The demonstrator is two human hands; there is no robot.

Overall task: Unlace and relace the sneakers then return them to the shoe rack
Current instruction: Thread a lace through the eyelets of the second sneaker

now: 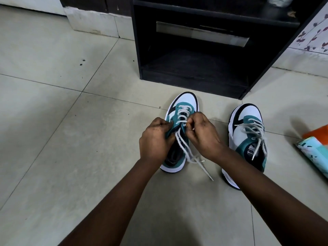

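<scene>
Orange-and-teal packet point(317, 150) lies on tiled floor point(71, 121).

home interior, pale tiled floor point(71, 139), black shoe rack point(204, 50), floral wall tiles point(314, 32)

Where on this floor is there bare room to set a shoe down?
Bare tiles left of the left sneaker, out to the wall base. Narrow strip between both sneakers, crossed by loose laces. Crowded right: right sneaker, packets. Rack's bottom shelf looks free.

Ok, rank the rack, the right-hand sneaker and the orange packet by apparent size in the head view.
1. Rack, clearly largest.
2. Right-hand sneaker.
3. Orange packet, smallest, though the frame edge cuts it off, so its full size is unsure.
</scene>
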